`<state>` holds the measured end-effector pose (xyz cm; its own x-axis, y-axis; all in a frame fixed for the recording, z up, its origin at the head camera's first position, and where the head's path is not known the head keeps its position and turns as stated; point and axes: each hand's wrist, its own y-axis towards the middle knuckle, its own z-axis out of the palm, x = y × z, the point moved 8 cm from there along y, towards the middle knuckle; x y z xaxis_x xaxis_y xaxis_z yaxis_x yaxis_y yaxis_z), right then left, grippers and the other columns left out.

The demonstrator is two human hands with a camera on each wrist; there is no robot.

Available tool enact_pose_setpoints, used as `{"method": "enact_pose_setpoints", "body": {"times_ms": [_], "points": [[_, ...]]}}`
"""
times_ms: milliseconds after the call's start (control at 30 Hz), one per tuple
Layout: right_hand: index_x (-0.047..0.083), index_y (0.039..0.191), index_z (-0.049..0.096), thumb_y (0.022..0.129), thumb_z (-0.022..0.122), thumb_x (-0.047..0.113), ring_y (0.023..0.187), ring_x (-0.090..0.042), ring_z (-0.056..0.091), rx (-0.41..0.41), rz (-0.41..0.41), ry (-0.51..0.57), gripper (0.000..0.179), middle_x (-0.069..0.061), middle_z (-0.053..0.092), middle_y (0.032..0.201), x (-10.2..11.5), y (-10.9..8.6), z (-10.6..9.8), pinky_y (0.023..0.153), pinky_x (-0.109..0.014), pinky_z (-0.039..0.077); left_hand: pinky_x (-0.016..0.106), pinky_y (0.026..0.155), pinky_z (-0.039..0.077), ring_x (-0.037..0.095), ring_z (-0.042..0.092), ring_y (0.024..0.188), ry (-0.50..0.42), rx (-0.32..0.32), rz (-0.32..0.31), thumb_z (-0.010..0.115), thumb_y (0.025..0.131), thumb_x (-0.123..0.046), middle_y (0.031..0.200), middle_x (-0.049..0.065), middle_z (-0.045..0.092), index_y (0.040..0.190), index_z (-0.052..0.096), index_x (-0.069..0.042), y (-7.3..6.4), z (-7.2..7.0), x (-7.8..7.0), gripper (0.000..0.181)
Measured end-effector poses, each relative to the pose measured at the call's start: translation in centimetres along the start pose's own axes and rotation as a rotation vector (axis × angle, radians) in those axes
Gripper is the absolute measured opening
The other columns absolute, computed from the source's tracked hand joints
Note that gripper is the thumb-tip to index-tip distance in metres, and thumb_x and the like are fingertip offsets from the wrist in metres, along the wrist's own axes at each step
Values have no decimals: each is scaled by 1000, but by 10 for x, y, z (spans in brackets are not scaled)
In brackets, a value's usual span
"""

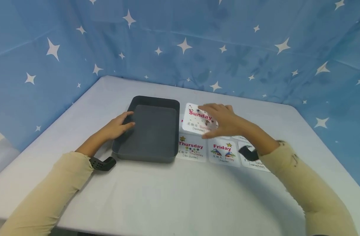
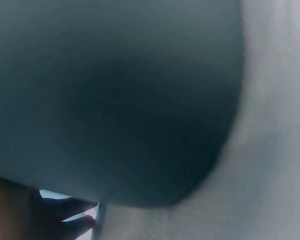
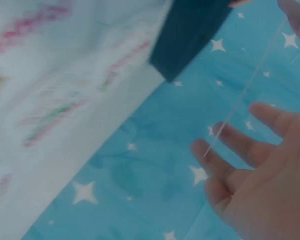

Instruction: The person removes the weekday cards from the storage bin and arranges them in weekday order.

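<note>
My right hand [image 1: 222,119] holds a white "Sunday" flashcard [image 1: 194,123] above the other cards, fingers along its far edge and thumb at its near edge. In the right wrist view that card [image 3: 242,95] appears edge-on as a thin white line between thumb and fingertips. My left hand [image 1: 116,126] rests over the left rim of a dark grey tray [image 1: 151,134], thumb and forefinger apart and reaching just inside. The left wrist view is mostly filled by the tray's outer side [image 2: 115,100], with the fingers [image 2: 75,225] dark at the lower left.
Right of the tray lie a "Thursday" card [image 1: 191,147], a "Friday" card [image 1: 224,152] and a "Saturday" card [image 1: 255,164]. Behind them, more cards are partly hidden by my right hand. A blue star-printed curtain [image 1: 168,62] hangs behind the white-covered table [image 1: 168,196].
</note>
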<state>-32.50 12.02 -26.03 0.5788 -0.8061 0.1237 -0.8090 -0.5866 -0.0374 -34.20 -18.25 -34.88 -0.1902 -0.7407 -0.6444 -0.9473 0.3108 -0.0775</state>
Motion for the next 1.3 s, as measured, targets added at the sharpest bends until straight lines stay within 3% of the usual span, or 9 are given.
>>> {"method": "enact_pose_setpoints", "body": {"times_ms": [200,433,667,833,1033,1300], "points": [[19,144,28,64,75,54,127,-32,34,52,57,-44,99,-10,37,141,-13,-73,28,97,-54,24,63,104,18,49,15,133,-3,7,-7,38,97,-32,149,28,11,146,13,-4,-2,-6,0,62],[22,142,32,61,77,53,122,-30,41,96,112,-83,97,-9,42,137,-4,-116,23,92,-50,29,63,104,18,50,14,133,0,12,-17,38,97,-35,149,27,10,146,11,-6,-2,-8,5,63],[31,140,33,59,74,61,125,-35,40,187,94,-63,96,-8,41,140,16,-129,49,99,-59,26,63,105,17,50,14,134,-12,15,-26,38,97,-35,149,28,9,146,11,-6,-3,-7,6,63],[31,140,35,57,73,64,125,-35,40,229,103,-63,96,-7,40,141,24,-134,67,101,-59,26,63,105,16,49,12,134,-21,21,-27,38,97,-34,149,28,9,146,11,-6,-3,-4,5,63],[29,140,35,59,77,54,127,-37,37,270,123,-57,95,-8,38,143,30,-136,74,102,-61,23,63,105,16,49,13,134,-8,9,-26,37,97,-35,149,28,10,146,12,-5,-4,-6,6,62],[29,140,35,55,77,56,127,-38,37,296,132,-29,98,-7,35,144,29,-136,79,100,-63,23,62,106,16,49,13,134,-13,5,-25,38,97,-35,149,29,11,146,12,-4,-5,-3,10,63]]}}
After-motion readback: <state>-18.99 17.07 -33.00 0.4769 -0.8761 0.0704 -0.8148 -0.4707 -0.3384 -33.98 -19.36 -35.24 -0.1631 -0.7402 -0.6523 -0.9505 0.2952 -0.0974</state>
